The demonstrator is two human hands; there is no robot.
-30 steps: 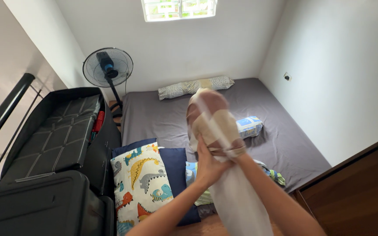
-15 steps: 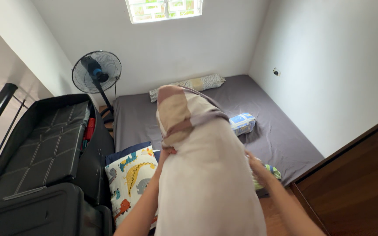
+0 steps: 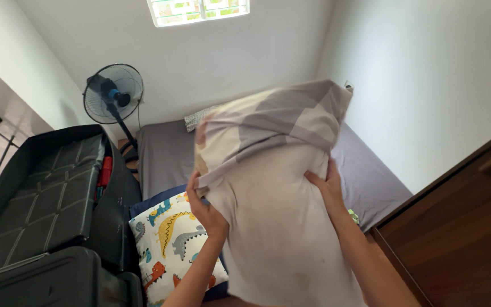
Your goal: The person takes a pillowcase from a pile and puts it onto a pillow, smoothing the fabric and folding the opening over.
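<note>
I hold a large off-white pillow (image 3: pixel 274 222) upright in front of me. A striped beige and grey pillowcase (image 3: pixel 268 122) covers only its top end. My left hand (image 3: pixel 206 207) grips the pillowcase's open edge on the pillow's left side. My right hand (image 3: pixel 328 187) grips the edge on the right side. The pillow hides most of the grey bed (image 3: pixel 163 153) behind it.
A dinosaur-print pillow (image 3: pixel 171 239) lies on a navy cushion (image 3: pixel 149 202) at the bed's foot. An open black suitcase (image 3: pixel 52 193) stands at the left. A standing fan (image 3: pixel 113 94) is by the back wall. A brown wooden cabinet (image 3: pixel 461 227) is at the right.
The pillow has turned broadside and risen higher. My hands have spread apart to its two sides, and the pillowcase now sits wider over the top end.
</note>
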